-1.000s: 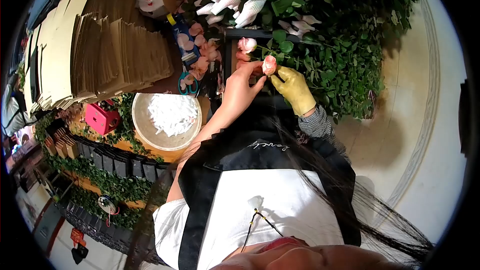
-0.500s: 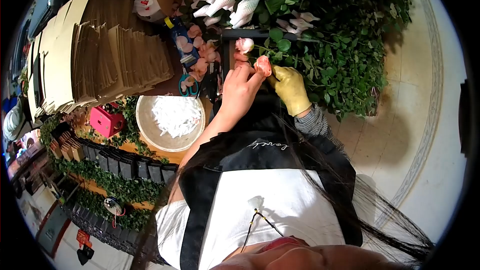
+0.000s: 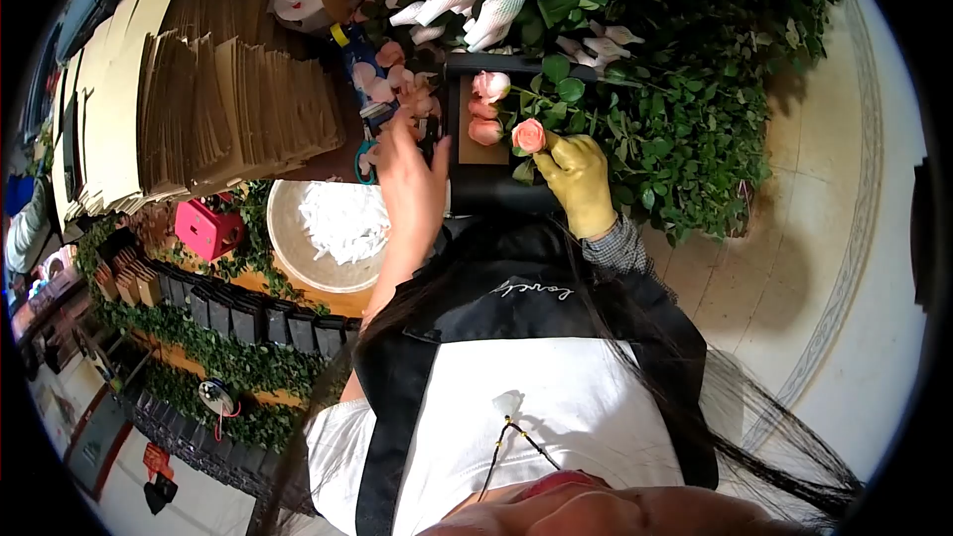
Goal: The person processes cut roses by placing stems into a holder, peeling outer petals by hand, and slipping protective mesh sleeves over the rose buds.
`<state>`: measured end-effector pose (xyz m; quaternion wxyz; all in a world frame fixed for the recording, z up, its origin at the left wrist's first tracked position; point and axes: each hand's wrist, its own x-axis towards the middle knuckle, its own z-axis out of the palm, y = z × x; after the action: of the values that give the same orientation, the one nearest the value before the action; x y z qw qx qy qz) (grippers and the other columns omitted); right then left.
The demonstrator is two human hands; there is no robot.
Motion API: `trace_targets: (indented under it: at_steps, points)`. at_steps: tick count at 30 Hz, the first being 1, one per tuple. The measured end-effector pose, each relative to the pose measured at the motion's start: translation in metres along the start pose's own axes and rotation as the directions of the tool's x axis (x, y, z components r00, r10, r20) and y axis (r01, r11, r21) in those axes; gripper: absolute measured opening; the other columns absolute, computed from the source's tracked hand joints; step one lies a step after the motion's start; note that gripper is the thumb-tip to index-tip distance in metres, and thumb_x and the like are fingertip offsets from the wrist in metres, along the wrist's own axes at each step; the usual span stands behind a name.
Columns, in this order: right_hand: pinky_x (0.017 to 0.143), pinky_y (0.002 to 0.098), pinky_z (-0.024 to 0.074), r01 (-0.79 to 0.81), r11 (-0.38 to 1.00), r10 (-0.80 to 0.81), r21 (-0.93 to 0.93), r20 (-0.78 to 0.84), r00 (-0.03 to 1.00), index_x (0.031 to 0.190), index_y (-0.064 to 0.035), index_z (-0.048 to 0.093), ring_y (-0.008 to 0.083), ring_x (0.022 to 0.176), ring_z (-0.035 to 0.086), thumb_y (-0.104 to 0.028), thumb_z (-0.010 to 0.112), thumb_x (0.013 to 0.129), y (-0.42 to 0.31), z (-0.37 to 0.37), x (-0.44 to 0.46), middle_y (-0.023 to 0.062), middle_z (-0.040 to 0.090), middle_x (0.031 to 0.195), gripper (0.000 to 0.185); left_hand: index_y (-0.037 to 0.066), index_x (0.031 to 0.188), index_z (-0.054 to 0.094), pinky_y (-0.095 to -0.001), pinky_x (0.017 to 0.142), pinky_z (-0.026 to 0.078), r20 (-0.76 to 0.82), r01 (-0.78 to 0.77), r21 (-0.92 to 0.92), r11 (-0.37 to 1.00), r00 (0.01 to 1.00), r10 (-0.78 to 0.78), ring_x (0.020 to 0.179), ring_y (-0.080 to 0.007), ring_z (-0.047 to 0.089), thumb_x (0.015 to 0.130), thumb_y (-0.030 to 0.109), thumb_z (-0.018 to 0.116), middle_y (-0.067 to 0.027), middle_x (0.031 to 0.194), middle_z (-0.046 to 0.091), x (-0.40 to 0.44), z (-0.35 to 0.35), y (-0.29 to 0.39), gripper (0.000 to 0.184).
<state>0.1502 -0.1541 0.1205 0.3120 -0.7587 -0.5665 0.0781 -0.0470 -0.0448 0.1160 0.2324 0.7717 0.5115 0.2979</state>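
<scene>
My right hand point(image 3: 579, 182), in a yellow glove, pinches a pink rose point(image 3: 529, 136) just below its bloom. More pink roses point(image 3: 484, 129) lie to the left of it on a brown board point(image 3: 481, 153) in a black-edged tray point(image 3: 501, 191). My bare left hand point(image 3: 409, 174) is stretched out by a heap of loose pink petals point(image 3: 417, 99), with its thumb apart from the fingers. I see nothing held in it. Teal-handled scissors point(image 3: 365, 161) lie partly hidden beside that hand.
A bowl of white pieces point(image 3: 281, 260) stands below my left forearm. Stacked cardboard sheets point(image 3: 228, 104) fill the left. Leafy rose stems point(image 3: 695, 119) cover the right, with white net-sleeved blooms point(image 3: 493, 20) at the top. A pink box point(image 3: 208, 228) sits lower left.
My left hand has moved left from the rose to the petals, and its fingers have straightened. The rose stays in my right hand, its bloom now smoother and facing up.
</scene>
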Motion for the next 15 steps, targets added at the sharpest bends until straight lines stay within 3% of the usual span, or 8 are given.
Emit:
trace_targets:
  at_steps: [1, 3, 4, 7, 11, 13, 15]
  points:
    - [0.066, 0.0405, 0.0495, -0.001, 1.0, 0.001, 0.0, 0.003, 1.0, 0.102, -0.011, 0.076, 0.0286, 0.065, 0.062, -0.019, 0.076, 0.079, 0.0, 0.0, -0.001, 0.008, 0.064, 0.067, 0.024, 0.005, 0.125, 0.059, -0.0406, 0.072, 0.048, 0.032, -0.049, -0.047, 0.998, 0.998, 0.05, 0.082, -0.0309, 0.06, 0.084, 0.01, 0.076, -0.0105, 0.092, 0.061, 0.001, -0.003, 0.008, 0.045]
    - [0.067, 0.0396, 0.0496, 0.012, 1.0, -0.012, -0.005, -0.006, 1.0, 0.106, -0.0112, 0.075, 0.0288, 0.065, 0.062, -0.017, 0.076, 0.08, 0.001, 0.0, -0.002, 0.0082, 0.064, 0.068, 0.027, 0.005, 0.105, 0.066, -0.0405, 0.068, 0.045, 0.059, -0.228, -0.044, 0.973, 0.971, 0.231, 0.078, -0.0295, 0.057, 0.082, 0.009, 0.076, -0.0098, 0.087, 0.058, -0.005, 0.004, 0.014, 0.026]
    - [0.067, 0.0396, 0.0496, 0.011, 1.0, -0.011, -0.006, -0.003, 1.0, 0.106, -0.0112, 0.075, 0.0288, 0.065, 0.062, -0.017, 0.076, 0.08, 0.001, 0.0, -0.002, 0.0082, 0.064, 0.068, 0.027, 0.007, 0.094, 0.068, -0.0397, 0.068, 0.045, 0.017, -0.277, -0.138, 0.951, 0.959, 0.282, 0.078, -0.0285, 0.057, 0.08, 0.01, 0.077, -0.007, 0.084, 0.058, -0.004, 0.008, 0.025, 0.017]
    - [0.069, 0.0393, 0.0497, 0.045, 0.999, -0.046, -0.017, -0.026, 0.999, 0.11, -0.0115, 0.074, 0.0285, 0.066, 0.062, -0.014, 0.075, 0.08, 0.0, 0.0, -0.001, 0.0075, 0.064, 0.068, 0.03, 0.008, 0.105, 0.069, -0.038, 0.074, 0.047, 0.094, -0.219, -0.407, 0.887, 0.956, 0.279, 0.083, -0.0271, 0.059, 0.079, 0.011, 0.079, -0.006, 0.088, 0.06, -0.008, 0.017, 0.047, 0.028]
    - [0.073, 0.0397, 0.0498, 0.053, 0.998, -0.053, -0.015, -0.008, 0.999, 0.114, -0.012, 0.073, 0.0285, 0.072, 0.063, -0.012, 0.075, 0.077, 0.007, 0.003, -0.004, 0.0067, 0.065, 0.072, 0.037, 0.008, 0.104, 0.07, -0.0384, 0.074, 0.048, 0.117, -0.188, -0.394, 0.899, 0.961, 0.252, 0.083, -0.0267, 0.059, 0.079, 0.012, 0.081, -0.0054, 0.089, 0.061, -0.013, 0.033, 0.04, 0.028]
    - [0.074, 0.0397, 0.0499, 0.062, 0.998, -0.062, -0.032, 0.001, 0.998, 0.115, -0.0121, 0.072, 0.0287, 0.074, 0.063, -0.011, 0.075, 0.076, 0.008, 0.002, -0.007, 0.0067, 0.065, 0.074, 0.039, 0.008, 0.099, 0.071, -0.0374, 0.07, 0.046, 0.065, -0.231, -0.381, 0.895, 0.959, 0.275, 0.079, -0.0256, 0.059, 0.078, 0.012, 0.081, -0.0045, 0.086, 0.06, -0.015, 0.034, 0.038, 0.024]
    - [0.076, 0.0397, 0.0502, 0.061, 0.998, -0.061, -0.009, -0.022, 0.998, 0.115, -0.0111, 0.072, 0.0291, 0.077, 0.063, -0.012, 0.075, 0.074, 0.006, 0.002, -0.007, 0.0077, 0.065, 0.077, 0.041, 0.008, 0.094, 0.07, -0.0364, 0.065, 0.043, 0.032, -0.379, -0.285, 0.88, 0.914, 0.404, 0.075, -0.0241, 0.057, 0.078, 0.011, 0.08, -0.0033, 0.083, 0.059, -0.02, 0.031, 0.035, 0.019]
